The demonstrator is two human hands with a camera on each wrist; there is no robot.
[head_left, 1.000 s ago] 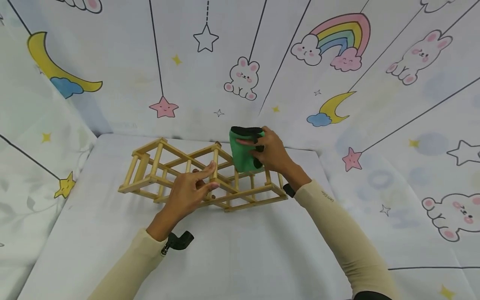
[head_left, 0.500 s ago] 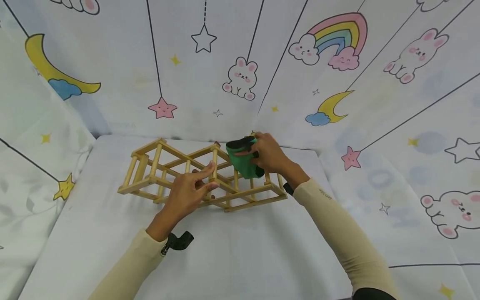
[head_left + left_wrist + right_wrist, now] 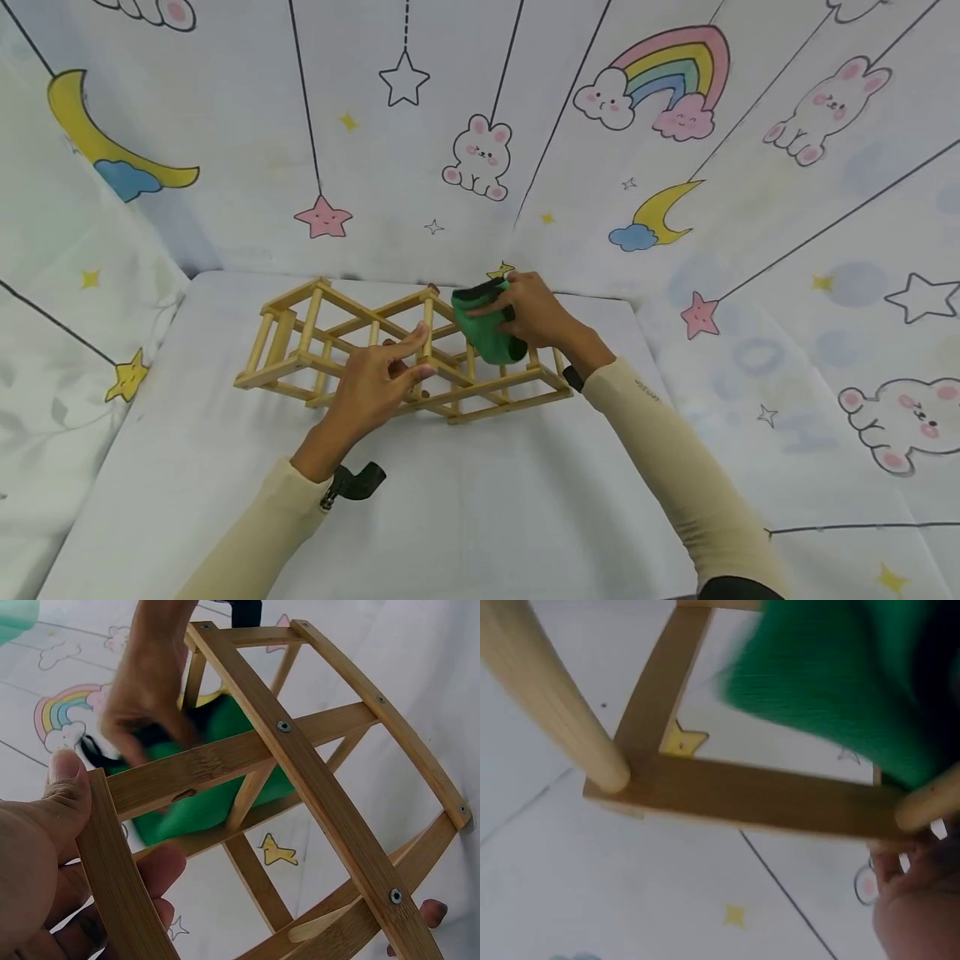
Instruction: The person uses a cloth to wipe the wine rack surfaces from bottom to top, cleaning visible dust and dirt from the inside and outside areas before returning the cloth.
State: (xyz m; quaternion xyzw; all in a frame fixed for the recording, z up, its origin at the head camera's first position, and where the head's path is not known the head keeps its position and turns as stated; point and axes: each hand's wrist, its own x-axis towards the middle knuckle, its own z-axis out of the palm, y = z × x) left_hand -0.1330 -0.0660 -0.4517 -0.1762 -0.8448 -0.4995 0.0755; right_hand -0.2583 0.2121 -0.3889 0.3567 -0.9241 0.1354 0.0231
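A slatted wooden rack (image 3: 273,372) with round posts stands across the table, larger in the left wrist view as crossing flat bars (image 3: 341,814) with screws. My left hand (image 3: 371,383) holds one of its front posts between thumb and fingers. Just right of it, my right hand (image 3: 536,308) grips a soft green cloth (image 3: 487,337) with a black edge and dark patches. The cloth hangs over the rack's right part, bunched and slightly blurred. In the left wrist view, the green cloth (image 3: 187,817) shows behind a bar, partly hidden. Its exact kind is unclear.
The rack rests on a white-covered table (image 3: 465,508). Behind and to both sides rise white sheets (image 3: 360,158) printed with rabbits, stars and a rainbow. A black wrist mount (image 3: 360,483) sits beside the left wrist.
My right hand has moved slightly down with the green cloth, which folded and tilted as it came lower against the rack. The left hand and the rack stay put.
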